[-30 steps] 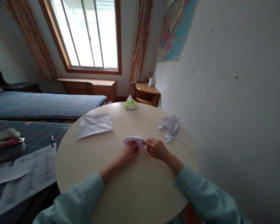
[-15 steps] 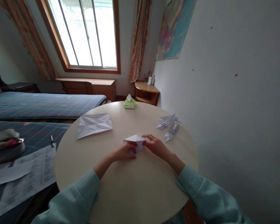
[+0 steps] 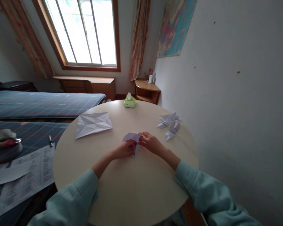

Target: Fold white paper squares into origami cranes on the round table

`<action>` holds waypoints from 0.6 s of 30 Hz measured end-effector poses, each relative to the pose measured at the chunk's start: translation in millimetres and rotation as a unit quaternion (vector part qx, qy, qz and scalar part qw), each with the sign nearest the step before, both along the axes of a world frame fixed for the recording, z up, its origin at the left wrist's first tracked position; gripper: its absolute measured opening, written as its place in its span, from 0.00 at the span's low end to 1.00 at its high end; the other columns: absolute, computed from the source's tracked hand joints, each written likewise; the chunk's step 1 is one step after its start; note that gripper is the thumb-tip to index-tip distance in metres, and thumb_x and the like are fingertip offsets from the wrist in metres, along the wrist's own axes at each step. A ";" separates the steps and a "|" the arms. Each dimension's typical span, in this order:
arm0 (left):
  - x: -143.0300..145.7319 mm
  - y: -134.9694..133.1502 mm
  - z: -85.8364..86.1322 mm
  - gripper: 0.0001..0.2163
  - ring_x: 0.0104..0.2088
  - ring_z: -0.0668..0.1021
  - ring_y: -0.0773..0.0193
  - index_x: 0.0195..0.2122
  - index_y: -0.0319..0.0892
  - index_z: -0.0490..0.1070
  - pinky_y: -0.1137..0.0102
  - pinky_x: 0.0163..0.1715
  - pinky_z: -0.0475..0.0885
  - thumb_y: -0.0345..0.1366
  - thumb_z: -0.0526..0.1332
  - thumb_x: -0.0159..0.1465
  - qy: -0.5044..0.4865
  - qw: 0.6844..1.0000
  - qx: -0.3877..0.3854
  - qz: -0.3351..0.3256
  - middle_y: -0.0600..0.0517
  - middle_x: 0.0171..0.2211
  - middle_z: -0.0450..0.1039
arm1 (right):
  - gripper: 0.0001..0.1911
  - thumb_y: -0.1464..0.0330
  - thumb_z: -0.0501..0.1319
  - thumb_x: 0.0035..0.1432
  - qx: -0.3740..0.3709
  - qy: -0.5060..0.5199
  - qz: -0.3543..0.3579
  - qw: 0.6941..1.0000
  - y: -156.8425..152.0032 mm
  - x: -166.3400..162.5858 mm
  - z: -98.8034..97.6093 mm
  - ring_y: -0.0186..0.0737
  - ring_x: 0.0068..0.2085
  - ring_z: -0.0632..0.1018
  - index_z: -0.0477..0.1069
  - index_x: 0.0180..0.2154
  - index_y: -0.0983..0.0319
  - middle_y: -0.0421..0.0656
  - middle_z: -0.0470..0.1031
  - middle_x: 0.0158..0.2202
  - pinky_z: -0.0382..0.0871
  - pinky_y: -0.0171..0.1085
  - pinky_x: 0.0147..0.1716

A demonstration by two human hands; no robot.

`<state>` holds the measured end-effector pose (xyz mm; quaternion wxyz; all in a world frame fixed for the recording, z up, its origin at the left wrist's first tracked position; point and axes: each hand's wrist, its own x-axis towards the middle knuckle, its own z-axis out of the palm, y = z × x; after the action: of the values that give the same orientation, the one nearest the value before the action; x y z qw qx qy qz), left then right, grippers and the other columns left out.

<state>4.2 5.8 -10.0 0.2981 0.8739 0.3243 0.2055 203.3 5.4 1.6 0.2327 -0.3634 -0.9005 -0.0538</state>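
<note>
A folded sheet of white paper [image 3: 132,136] is between my two hands, over the middle of the round table [image 3: 132,188]. My left hand [image 3: 124,148] is closed on its left and lower part, fingers bent over the near face. At the upper right edge my right hand [image 3: 151,142] pinches the paper between thumb and fingers. A pointed corner sticks out below my left fingertips. Part of the paper is hidden behind the fingers.
A creased paper sheet [image 3: 94,125] lies at the table's left. Folded paper shapes [image 3: 172,128] sit to the right. A green tissue pack [image 3: 130,102] stands at the far edge. Left of the table, printed sheets [image 3: 30,175] and a pen [image 3: 50,141] rest on a plaid bed [image 3: 44,103].
The folded paper has turned and tilted in my hands; its pointed corner now faces down toward me. My left fingers have closed in nearer to my right hand. The view has shifted slightly.
</note>
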 end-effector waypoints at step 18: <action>-0.8 -5.5 -2.7 0.14 0.48 0.68 0.61 0.38 0.42 0.68 0.67 0.50 0.62 0.25 0.58 0.50 0.001 0.997 0.065 -0.031 0.48 0.49 0.61 | 0.10 0.72 0.57 0.53 -0.002 0.001 -0.051 0.999 -6.0 -16.4 -13.8 0.42 0.45 0.70 0.65 0.40 0.64 0.49 0.68 0.45 0.70 0.39 0.41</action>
<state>3.5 0.4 -12.6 0.2465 0.9015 0.2829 0.2157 187.0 -0.6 -12.2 0.2299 -0.4097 -0.8805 -0.0631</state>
